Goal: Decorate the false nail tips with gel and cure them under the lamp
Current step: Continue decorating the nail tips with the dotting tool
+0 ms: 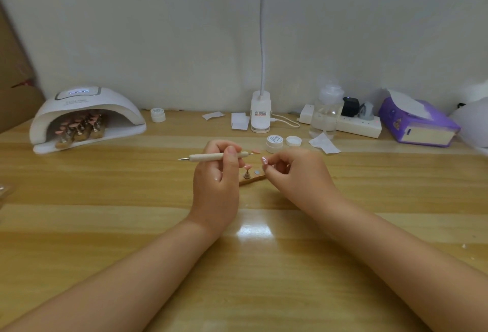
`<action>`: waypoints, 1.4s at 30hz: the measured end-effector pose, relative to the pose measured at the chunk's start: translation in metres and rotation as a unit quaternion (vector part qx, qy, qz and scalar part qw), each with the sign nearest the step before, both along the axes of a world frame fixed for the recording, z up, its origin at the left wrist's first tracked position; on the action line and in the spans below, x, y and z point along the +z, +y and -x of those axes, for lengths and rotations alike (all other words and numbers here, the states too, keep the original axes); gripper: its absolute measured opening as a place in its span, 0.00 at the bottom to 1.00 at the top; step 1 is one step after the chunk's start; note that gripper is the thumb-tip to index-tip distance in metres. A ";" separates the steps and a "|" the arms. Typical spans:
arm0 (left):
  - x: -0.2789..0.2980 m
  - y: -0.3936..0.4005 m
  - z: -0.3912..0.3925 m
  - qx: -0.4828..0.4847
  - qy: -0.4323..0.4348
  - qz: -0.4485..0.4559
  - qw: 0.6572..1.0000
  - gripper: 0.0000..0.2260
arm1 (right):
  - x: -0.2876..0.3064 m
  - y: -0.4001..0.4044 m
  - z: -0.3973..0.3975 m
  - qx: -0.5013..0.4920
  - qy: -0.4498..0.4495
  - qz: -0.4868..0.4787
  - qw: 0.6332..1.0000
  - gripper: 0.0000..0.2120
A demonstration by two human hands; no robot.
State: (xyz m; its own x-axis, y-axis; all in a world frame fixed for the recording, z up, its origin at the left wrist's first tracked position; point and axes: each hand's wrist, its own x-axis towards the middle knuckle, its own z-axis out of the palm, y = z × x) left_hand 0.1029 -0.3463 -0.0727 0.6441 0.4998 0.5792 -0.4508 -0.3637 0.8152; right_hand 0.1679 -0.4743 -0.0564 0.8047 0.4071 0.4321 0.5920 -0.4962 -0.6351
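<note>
curing lamp [87, 117]: far left on the counter [105, 226], white dome shape with a lit display on top. We've got three wooden stands [79, 132] parked inside it, each carrying pink nail tips on little pegs.

small jar [158, 115]: white, lid on, sitting just right of the lamp by the wall.

left hand [216, 173]: our fingers are curled round a dotting tool [215, 157], thumb pressed over the shaft. It's a pale wooden stick with a metal point at each end, lying about level.

wooden base [252, 179]: low brown strip between our hands, partly hidden by the left one. One pink tip [247, 167] stands on a peg there, and a round metal spot sits beside it.

loose tip [256, 151]: pink, lying flat on the counter just past the tool's right end.

right hand [293, 170]: fingers bent in, pinching a decorated nail tip [264, 160], pink with white marks, held near the tool's right point.

gel pot [274, 143]: white, round, printed lid on; can't see inside. A separate white cap [293, 141] sits right next to it.

clear bottle [327, 112]: see-through, looks to have clear liquid in it.

tissue box [420, 125]: purple, far right, with a tissue sticking out the top.
</note>
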 end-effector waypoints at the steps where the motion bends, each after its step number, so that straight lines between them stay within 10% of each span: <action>1: 0.000 0.000 0.000 0.002 -0.002 -0.001 1.000 0.07 | -0.001 0.003 0.000 -0.004 0.003 0.003 1.000 0.05; 42: 0.001 0.000 -0.001 -0.011 0.001 0.012 1.000 0.07 | 0.016 -0.004 0.003 -0.087 -0.057 0.083 0.991 0.18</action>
State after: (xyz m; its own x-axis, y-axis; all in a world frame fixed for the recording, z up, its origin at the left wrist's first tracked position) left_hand 0.1037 -0.3460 -0.0720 0.6564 0.4989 0.5660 -0.4575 -0.3333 0.8244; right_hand 0.1653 -0.4783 -0.0403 0.8194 0.3389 0.4622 0.5505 -0.6899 -0.4701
